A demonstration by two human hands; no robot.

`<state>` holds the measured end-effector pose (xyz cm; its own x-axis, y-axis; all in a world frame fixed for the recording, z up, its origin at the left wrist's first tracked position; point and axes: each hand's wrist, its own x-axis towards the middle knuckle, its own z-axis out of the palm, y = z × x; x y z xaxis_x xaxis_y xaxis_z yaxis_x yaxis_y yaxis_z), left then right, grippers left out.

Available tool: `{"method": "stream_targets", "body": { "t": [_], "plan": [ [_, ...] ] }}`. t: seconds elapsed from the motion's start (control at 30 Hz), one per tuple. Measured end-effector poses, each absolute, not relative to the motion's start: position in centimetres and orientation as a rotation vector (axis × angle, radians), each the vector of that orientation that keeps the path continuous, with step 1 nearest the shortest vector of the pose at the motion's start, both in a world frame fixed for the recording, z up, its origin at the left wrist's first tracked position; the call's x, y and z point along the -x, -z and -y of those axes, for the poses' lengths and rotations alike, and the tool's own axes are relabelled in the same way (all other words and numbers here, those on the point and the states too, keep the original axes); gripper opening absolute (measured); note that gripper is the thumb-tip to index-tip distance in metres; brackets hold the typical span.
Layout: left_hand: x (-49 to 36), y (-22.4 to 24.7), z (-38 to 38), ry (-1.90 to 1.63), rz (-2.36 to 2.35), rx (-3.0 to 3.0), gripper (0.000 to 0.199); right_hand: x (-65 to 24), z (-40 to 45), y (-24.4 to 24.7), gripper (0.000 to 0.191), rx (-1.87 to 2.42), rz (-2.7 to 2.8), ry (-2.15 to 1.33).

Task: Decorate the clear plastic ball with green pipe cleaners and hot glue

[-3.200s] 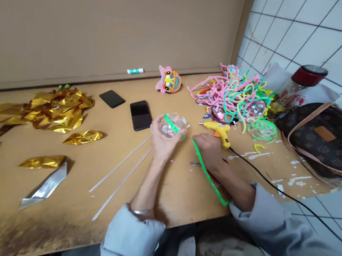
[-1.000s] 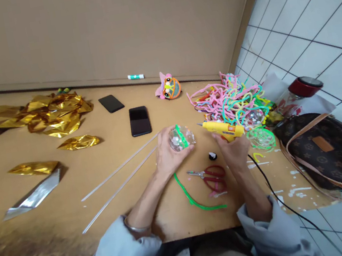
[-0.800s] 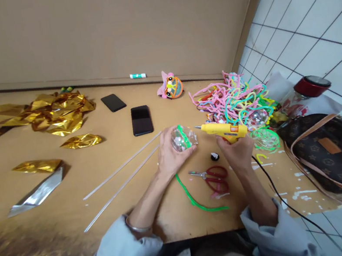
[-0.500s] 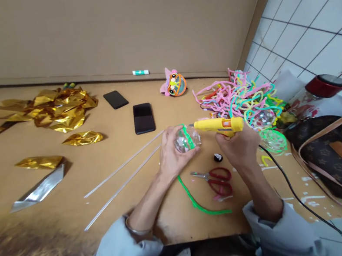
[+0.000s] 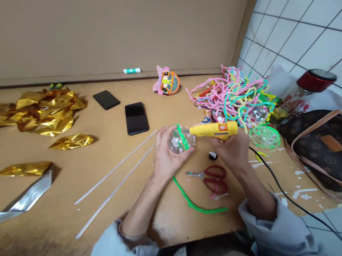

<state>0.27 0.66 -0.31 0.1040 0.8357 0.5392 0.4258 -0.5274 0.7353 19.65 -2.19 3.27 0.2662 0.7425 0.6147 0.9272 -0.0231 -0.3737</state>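
My left hand (image 5: 166, 156) is closed around a clear plastic ball (image 5: 175, 143) with a green fuzzy strip (image 5: 182, 137) across it. A length of the same green material hangs below and curves over the table. My right hand (image 5: 233, 148) grips a yellow glue gun (image 5: 213, 130), its nozzle pointing left at the ball's right side by the green strip. Whether the tip touches is too small to tell. Below, between my hands, lie red-handled scissors (image 5: 215, 178) and a small black round piece (image 5: 213, 155).
Two clear sticks (image 5: 116, 190) and two black phones (image 5: 136, 118) lie left of centre, with gold foil (image 5: 45, 110) farther left. A decorated ball (image 5: 169, 82) sits at the back. Rightward are tangled pipe cleaners (image 5: 225, 96), a red-lidded jar (image 5: 316, 80) and a brown bag (image 5: 335, 156).
The whole view has shifted, so the table items appear farther left. The glue gun has turned to a more level angle, with its nozzle slightly lower against the ball.
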Motion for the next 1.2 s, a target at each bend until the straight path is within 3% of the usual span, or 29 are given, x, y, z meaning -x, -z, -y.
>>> {"method": "stream_targets", "body": {
  "t": [1.2],
  "plan": [
    [-0.13,0.62,-0.44,-1.294,-1.234,-2.030,0.066,-19.77,2.58,-3.06,0.021,1.864,1.566,0.393]
  ]
}}
